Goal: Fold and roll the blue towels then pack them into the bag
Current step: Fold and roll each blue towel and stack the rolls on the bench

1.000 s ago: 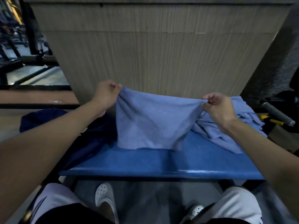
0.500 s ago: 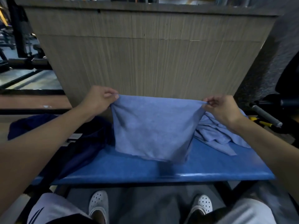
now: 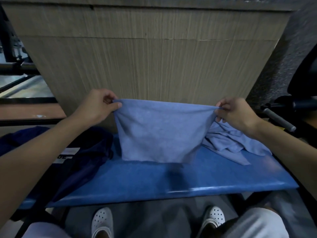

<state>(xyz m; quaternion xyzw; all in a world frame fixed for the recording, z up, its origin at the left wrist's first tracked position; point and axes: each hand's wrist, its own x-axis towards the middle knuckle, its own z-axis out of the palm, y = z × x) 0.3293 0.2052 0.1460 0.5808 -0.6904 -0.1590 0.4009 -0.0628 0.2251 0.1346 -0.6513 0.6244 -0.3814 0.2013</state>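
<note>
Two hands hold one blue towel (image 3: 161,133) taut above the blue bench (image 3: 171,179): left hand (image 3: 97,107) and right hand (image 3: 236,112) each pinch an upper corner. Crumpled towels (image 3: 229,143) lie right; dark bag (image 3: 82,152) left.

A glossy blue table (image 3: 171,182) runs from 9 to 3 o'clock. At its 9 o'clock end lies a slumped dark navy bag (image 3: 82,162) with a white label. At 3 o'clock sits a crumpled heap of light blue towels (image 3: 228,143). Between them, toward 12 o'clock, a stretched towel (image 3: 161,134) meets the top with its lower hem.
</note>
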